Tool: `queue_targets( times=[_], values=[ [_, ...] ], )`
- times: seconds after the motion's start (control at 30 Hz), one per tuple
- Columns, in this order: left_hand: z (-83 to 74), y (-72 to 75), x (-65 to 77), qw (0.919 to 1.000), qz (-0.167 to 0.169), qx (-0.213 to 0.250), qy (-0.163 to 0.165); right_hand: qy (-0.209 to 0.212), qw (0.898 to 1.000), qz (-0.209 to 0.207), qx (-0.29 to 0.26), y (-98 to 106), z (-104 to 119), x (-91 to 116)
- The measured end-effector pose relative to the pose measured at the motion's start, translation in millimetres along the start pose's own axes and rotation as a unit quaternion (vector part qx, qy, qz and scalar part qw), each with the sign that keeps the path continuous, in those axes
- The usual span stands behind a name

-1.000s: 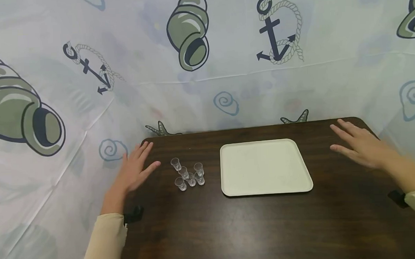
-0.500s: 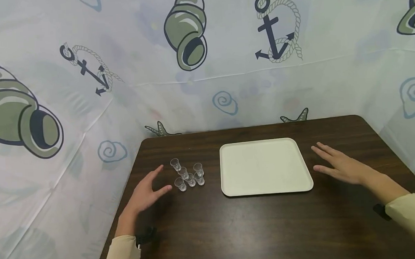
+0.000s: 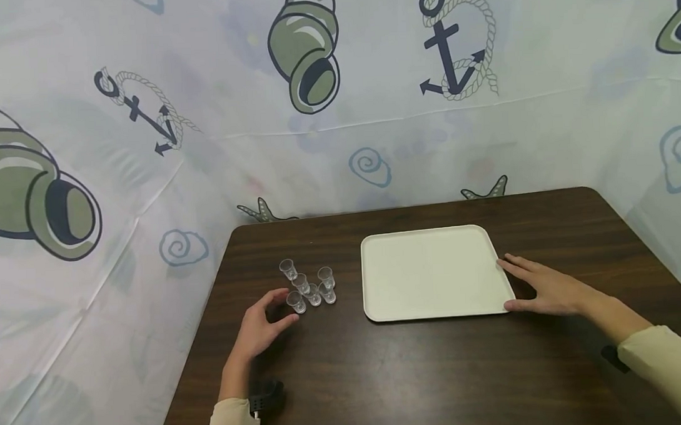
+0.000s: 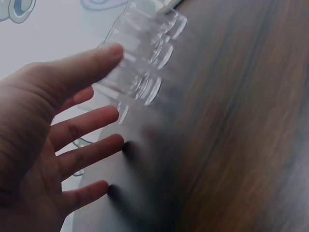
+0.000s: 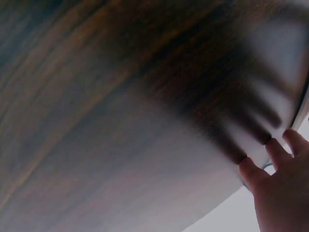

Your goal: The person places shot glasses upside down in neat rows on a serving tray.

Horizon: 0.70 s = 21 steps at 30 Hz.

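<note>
Facing a table (image 3: 413, 372) with a cloth (image 3: 394, 79) hanging behind it and along its left side. Having six cups (image 3: 313, 295) standing clustered on the table's left part, a tray (image 3: 435, 273) lying to their right. Positioning the left hand (image 3: 259, 329) just left of the front left cup (image 3: 297, 302). Resting the right hand (image 3: 548, 291) at the tray's right edge, by its front corner.

The person's left hand (image 3: 260, 330) and right hand (image 3: 548, 289) are bare. At the near left shows a pale cream-yellow fabric sleeve (image 3: 233, 421), its cuff ending just short of the wrist; a matching cream-yellow fabric sleeve (image 3: 661, 367) covers the right forearm, lightly creased. Beside the left cuff sits a chunky, rounded black wrist camera (image 3: 272, 395); a second dark black wrist camera (image 3: 613, 358) shows below the right cuff, its details too small to tell.
</note>
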<state>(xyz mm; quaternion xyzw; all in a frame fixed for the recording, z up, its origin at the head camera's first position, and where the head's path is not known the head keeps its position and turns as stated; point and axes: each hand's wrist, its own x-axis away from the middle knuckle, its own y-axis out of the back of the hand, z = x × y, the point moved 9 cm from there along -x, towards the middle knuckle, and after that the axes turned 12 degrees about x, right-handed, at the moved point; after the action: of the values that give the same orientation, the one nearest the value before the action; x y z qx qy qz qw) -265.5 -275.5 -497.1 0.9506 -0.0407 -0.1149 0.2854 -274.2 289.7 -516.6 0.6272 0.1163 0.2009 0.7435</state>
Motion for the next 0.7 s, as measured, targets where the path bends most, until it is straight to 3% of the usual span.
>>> queue_targets(
  times=[0.3, 0.7],
  values=[
    [4.1, -7.6, -0.1, 0.9985, -0.053, 0.008, 0.006, -0.006, 1.000, 0.020, -0.014, -3.9, -0.8, 0.0],
    [4.6, -6.3, -0.7, 0.9961, -0.078, 0.041, -0.008, -0.003, 1.000, 0.021, -0.018, -0.2, 1.7, -3.2]
  ],
)
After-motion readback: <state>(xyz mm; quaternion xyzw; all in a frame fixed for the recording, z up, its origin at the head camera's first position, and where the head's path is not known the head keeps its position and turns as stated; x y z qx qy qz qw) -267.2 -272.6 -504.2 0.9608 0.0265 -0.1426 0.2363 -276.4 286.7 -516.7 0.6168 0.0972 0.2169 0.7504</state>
